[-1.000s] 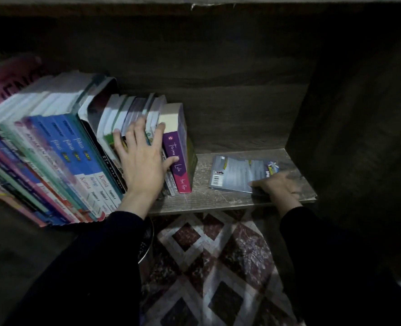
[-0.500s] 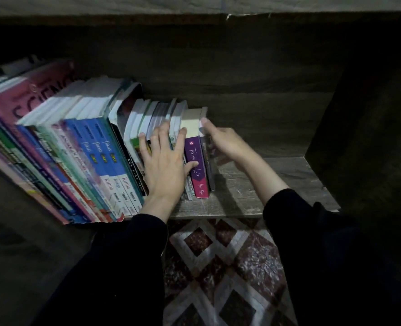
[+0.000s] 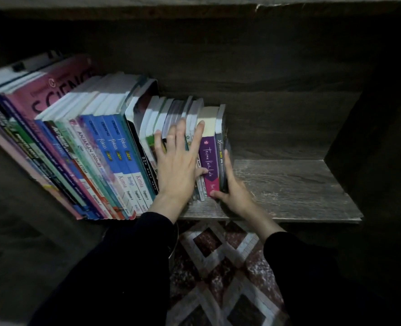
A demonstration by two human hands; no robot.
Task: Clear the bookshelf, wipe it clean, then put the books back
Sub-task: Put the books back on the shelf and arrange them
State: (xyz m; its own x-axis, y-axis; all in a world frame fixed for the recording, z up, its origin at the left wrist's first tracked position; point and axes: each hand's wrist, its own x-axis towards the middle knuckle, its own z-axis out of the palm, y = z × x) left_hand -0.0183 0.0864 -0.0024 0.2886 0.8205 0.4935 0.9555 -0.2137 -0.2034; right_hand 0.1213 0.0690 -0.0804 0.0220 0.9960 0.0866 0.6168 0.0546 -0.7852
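Since a second ago the right hand (image 3: 233, 192) has stood the thin grey book (image 3: 220, 147) against the purple book (image 3: 209, 161), fingers flat on its cover. Left of the purple book, the left hand (image 3: 178, 165) lies spread, steadying the row of books (image 3: 114, 147) on the shelf (image 3: 288, 184). Restocking looks well along.

A grey wood-grain shelf board (image 3: 288, 184) is seen in dim light, brightest along its front edge. Behind it, the dark wood-grain back panel (image 3: 253, 67) is lost in shadow, and at its right end a side panel (image 3: 383, 137) is almost black. Above it, a pale top board (image 3: 194, 0) is glimpsed. Below its front edge, a floor mat (image 3: 230, 267) patterned in maroon, black and white diamonds is laid.
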